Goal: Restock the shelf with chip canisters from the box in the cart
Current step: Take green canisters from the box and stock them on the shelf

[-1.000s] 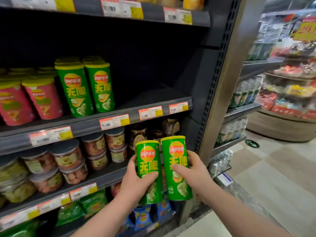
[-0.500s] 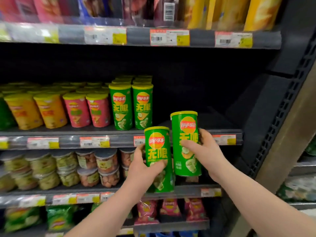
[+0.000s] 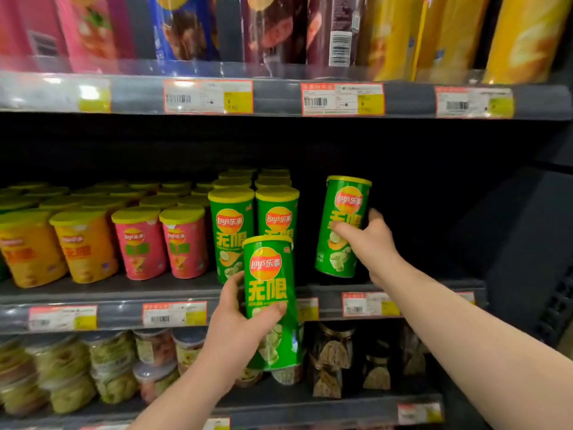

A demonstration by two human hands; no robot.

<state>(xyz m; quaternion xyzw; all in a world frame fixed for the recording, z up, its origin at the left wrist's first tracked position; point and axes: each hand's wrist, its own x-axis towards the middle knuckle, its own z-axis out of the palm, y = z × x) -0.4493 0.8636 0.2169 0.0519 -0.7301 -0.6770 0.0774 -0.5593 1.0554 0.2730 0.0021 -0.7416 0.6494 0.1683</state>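
My right hand point(image 3: 370, 243) grips a green chip canister point(image 3: 342, 225) with a yellow lid, held slightly tilted just above the dark middle shelf point(image 3: 403, 287), to the right of the green canisters standing there point(image 3: 231, 234). My left hand point(image 3: 240, 333) grips a second green canister point(image 3: 269, 293) upright in front of the shelf's edge, lower and nearer to me. The box and the cart are out of view.
Pink canisters point(image 3: 161, 243) and orange canisters point(image 3: 59, 246) fill the left of the middle shelf. The shelf's right part is dark and bare. Jars point(image 3: 108, 364) sit on the shelf below, tall packs point(image 3: 434, 35) on the shelf above. A black upright point(image 3: 558, 305) bounds the right.
Both hands rose with their canisters. The right one moved up and forward over the middle shelf's edge; the left one climbed to shelf-edge height. The view came closer to the shelf.
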